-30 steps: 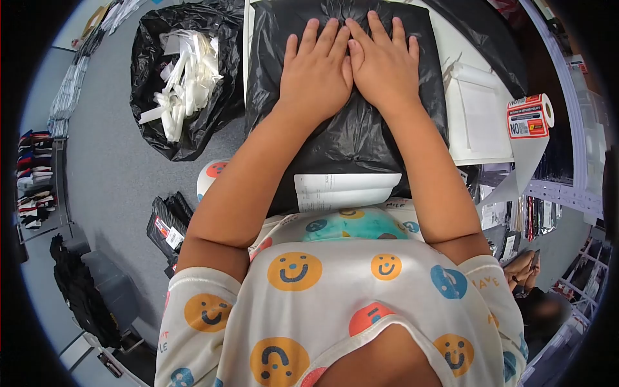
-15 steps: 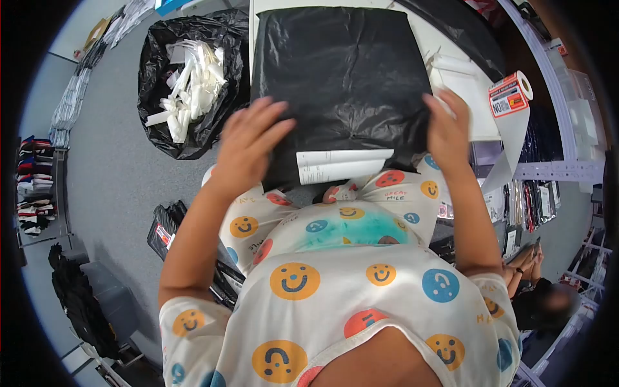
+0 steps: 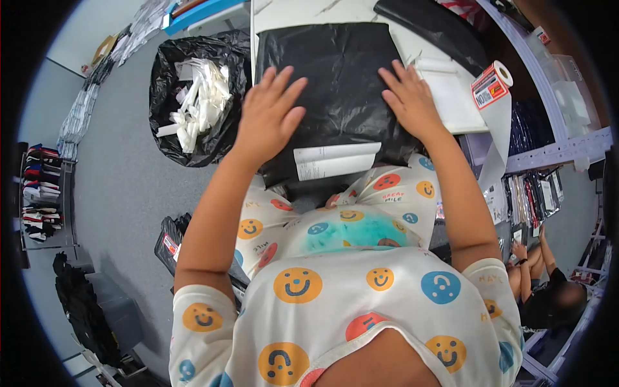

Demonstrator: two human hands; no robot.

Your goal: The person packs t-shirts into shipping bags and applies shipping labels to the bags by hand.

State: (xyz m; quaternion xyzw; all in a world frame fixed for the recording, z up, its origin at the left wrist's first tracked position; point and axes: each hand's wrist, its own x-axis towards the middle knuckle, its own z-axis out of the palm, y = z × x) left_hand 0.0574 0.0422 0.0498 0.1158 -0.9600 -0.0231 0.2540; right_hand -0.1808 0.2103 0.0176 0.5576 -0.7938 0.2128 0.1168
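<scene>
A large black plastic package (image 3: 335,84) lies on the white table, its near end hanging over the edge above my lap. A white paper label (image 3: 337,160) sticks to that near end. My left hand (image 3: 269,116) rests on the left side of the package with its fingers spread. On the right side, my right hand (image 3: 409,100) lies flat with fingers apart. Neither hand grips anything.
A black bag of white strips (image 3: 200,106) stands left of the table (image 3: 316,11). To the right are white sheets (image 3: 451,100), a label roll (image 3: 491,85) and a dark plastic piece (image 3: 432,29). Another person (image 3: 548,297) sits at lower right.
Both hands have moved up and inward onto the top of the package from its sides. The package's far end appears lower in the view, and the surroundings have shifted with the camera.
</scene>
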